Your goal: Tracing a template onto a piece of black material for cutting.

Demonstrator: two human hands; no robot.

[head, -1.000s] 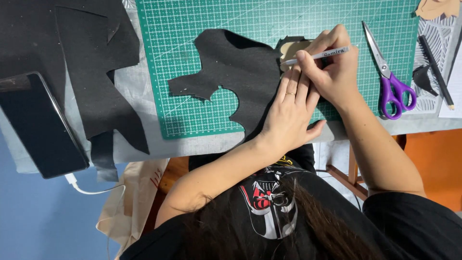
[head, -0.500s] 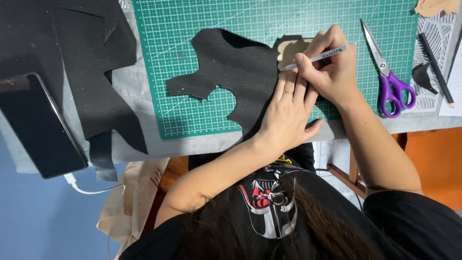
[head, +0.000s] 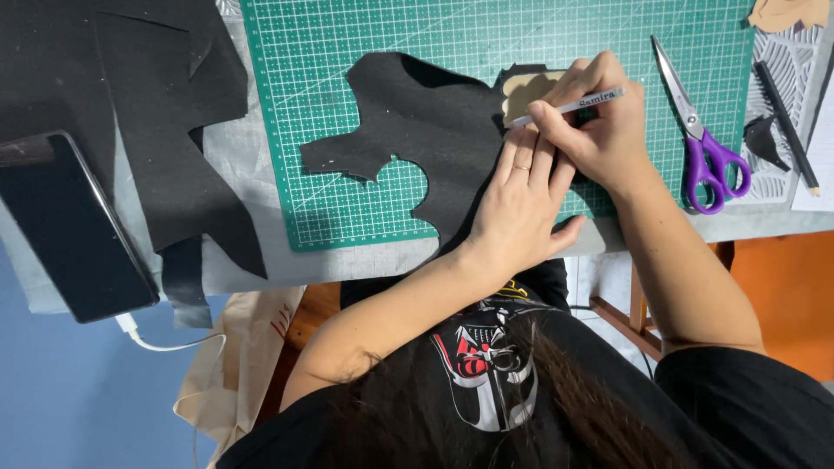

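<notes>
Pen (head: 569, 106) barely shifted in right grip (head: 599, 122); left hand (head: 519, 204) flat, open on black felt (head: 426, 130).

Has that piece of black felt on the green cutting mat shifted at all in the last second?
Hardly: the black felt piece keeps its place against the green cutting mat's grid, pinned under the left hand.

Green cutting mat (head: 365, 35) ruled with a fine white grid and diagonal lines. Black felt piece (head: 417, 130) upon it, plain, unpatterned. Tan cardboard template (head: 521, 87), pale. White pen (head: 573, 106) with dark lettering. Purple-handled scissors (head: 708, 161) with silver blades. Black phone (head: 74, 230) with white cable (head: 156, 340). Grey counter (head: 252, 260). More black fabric (head: 113, 78) at left. Black pencil (head: 786, 126) on white-and-black patterned sheet (head: 782, 52).
</notes>
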